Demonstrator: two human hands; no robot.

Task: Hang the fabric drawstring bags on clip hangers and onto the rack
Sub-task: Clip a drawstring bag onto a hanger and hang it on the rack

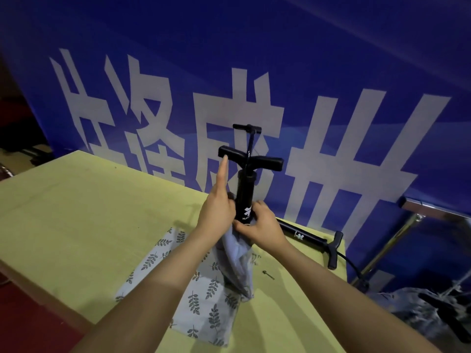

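Both hands pinch the grey bag (238, 253) mouth around the upright pump (245, 200): left hand (218, 207), forefinger straight; right hand (257, 225), probably sheathing it.

Single head-worn wide-angle view, looked forward and down from above person's own arms. Both hands (239, 215) sat near frame centre, close to lens, forearms entering from bottom edge. Tabletop (76, 212) spread below and left of hands. Blue banner (305, 59) filled upper frame beyond hands. Edges bent by lens distortion. No second view, so no shared area.
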